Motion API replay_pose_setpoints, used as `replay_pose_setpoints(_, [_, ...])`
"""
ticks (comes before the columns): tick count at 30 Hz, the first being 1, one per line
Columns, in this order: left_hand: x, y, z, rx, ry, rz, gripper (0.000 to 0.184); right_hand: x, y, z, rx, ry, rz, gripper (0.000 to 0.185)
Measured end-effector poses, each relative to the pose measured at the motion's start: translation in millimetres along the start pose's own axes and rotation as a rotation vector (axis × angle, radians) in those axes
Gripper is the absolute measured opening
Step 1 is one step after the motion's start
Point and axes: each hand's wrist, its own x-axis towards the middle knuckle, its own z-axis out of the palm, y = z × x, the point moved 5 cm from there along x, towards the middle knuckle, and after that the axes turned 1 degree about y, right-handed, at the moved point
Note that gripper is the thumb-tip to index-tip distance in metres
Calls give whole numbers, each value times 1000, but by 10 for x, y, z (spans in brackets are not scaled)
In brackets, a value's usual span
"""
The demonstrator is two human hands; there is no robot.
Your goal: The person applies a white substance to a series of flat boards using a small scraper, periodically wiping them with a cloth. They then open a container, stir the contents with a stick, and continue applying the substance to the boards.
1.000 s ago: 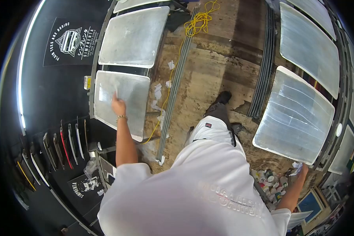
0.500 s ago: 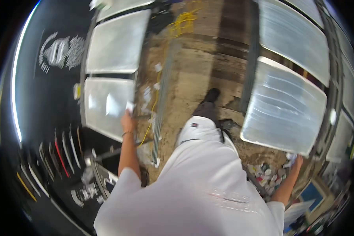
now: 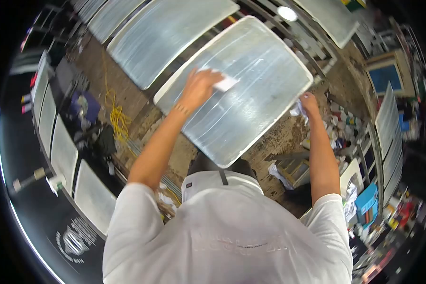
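Observation:
A pale, shiny metal-looking panel (image 3: 260, 61) with rounded corners and a white rim stands in front of my body, streaked along its length. Over its left part is my left hand (image 3: 199, 87), its fingers closed on a flat white piece (image 3: 227, 83) that lies against or just above the surface; I cannot tell whether it is cloth, paper or card. Beside the panel's right edge my right hand (image 3: 310, 103) grips a crumpled white cloth (image 3: 297, 110), which hangs below the fingers.
More panels (image 3: 161, 35) stand in a row at the upper left. Further panels (image 3: 92, 194) line the left side. A yellow cord (image 3: 119, 123) lies coiled on the worn floor. Several jars and cans (image 3: 348, 120) crowd the right, near a blue box (image 3: 367, 204).
My view has turned right, bringing the streaked panel in front of me. My left hand has left the left-hand panel and now reaches over this one with the white piece. My right hand keeps its cloth.

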Motion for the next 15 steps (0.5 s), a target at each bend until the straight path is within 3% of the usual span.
replay_pose_setpoints(3, [1287, 173, 516, 133, 62, 246, 36, -99, -109, -58, -23, -4, 37, 31])
replay_pose_setpoints(7, [2460, 198, 935, 271, -135, 209, 40, -246, -338, -135, -67, 54, 74, 28])
replay_pose_setpoints(11, [2645, 316, 1145, 317, -142, 312, 39, -255, -319, -136, -30, 21, 60, 28])
replay_pose_setpoints(15, [2178, 318, 1074, 247, -184, 312, 41, -211, -254, -95, 24, -31, 67, 26])
